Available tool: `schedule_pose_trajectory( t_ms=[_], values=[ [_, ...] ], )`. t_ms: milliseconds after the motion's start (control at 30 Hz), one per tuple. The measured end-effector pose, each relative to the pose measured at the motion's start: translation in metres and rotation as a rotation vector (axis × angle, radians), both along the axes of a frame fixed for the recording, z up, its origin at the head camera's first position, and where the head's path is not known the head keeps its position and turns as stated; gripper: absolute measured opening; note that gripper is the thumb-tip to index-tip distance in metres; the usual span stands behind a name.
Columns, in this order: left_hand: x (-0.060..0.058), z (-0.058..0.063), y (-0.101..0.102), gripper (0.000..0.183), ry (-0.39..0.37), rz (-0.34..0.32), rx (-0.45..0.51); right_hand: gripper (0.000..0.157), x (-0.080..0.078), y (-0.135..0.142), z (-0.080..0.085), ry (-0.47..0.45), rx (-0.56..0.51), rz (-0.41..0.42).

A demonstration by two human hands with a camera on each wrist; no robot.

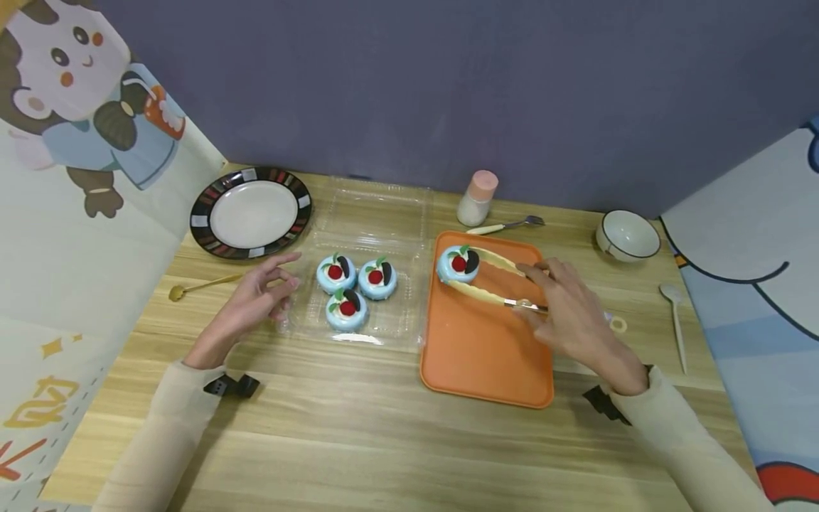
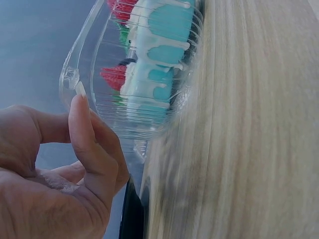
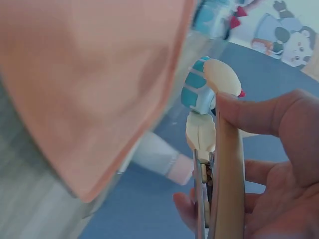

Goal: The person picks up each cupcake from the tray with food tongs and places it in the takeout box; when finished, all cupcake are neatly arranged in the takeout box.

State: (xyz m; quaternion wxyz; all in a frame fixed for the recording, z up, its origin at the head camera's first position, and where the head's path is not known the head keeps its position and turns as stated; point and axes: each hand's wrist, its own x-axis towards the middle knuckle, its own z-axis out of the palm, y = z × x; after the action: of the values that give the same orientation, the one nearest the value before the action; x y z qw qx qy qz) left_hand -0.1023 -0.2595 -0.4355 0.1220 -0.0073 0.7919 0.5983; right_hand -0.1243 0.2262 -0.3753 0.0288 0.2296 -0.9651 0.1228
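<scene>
My right hand (image 1: 569, 309) holds a pair of tongs (image 1: 476, 292) with cream-coloured tips, over the orange tray (image 1: 486, 355). Between the tips sits a small blue cake (image 1: 450, 269) topped with a red berry, a dark cookie and green leaves; the right wrist view shows this cake (image 3: 197, 89) raised off the tray. At the left side of the clear plastic box (image 1: 397, 323), my left hand (image 1: 256, 299) has its fingers loosely bent, a fingertip right at the rim in the left wrist view. Three similar cakes (image 1: 346, 316) stand in the box, whose lid (image 1: 377, 210) lies folded back.
A dark-rimmed plate (image 1: 252, 213) and a gold spoon (image 1: 205, 286) lie at the left. Behind the tray are a pink-capped bottle (image 1: 476, 199) and a fork (image 1: 505, 226). To the right stand a white bowl (image 1: 628, 236) and a pale spoon (image 1: 675, 320). A wall closes the back.
</scene>
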Motion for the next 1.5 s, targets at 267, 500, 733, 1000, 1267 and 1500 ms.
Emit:
schedule_pose_trajectory(
  t_ms=[267,500,733,1000,1267,1500],
  values=[
    [0.001,-0.001,-0.005,0.056,0.007,0.001,-0.013,0.066,0.009,-0.031,0.027,-0.041,0.008,0.125],
    [0.008,-0.003,-0.008,0.058,0.005,0.011,-0.002,0.066,0.017,-0.069,0.035,-0.087,0.071,0.273],
    [0.011,-0.005,-0.008,0.058,0.006,0.017,0.010,0.059,0.014,-0.089,0.035,-0.085,0.152,0.380],
    [0.007,-0.004,-0.005,0.058,0.000,0.009,0.001,0.056,0.008,-0.099,0.046,-0.085,0.250,0.416],
    [0.003,-0.003,-0.004,0.057,0.004,0.001,0.004,0.046,0.004,-0.111,0.058,-0.139,0.347,0.395],
    [0.002,-0.002,-0.002,0.057,-0.006,0.005,0.005,0.050,0.002,-0.117,0.061,-0.143,0.381,0.394]
  ],
)
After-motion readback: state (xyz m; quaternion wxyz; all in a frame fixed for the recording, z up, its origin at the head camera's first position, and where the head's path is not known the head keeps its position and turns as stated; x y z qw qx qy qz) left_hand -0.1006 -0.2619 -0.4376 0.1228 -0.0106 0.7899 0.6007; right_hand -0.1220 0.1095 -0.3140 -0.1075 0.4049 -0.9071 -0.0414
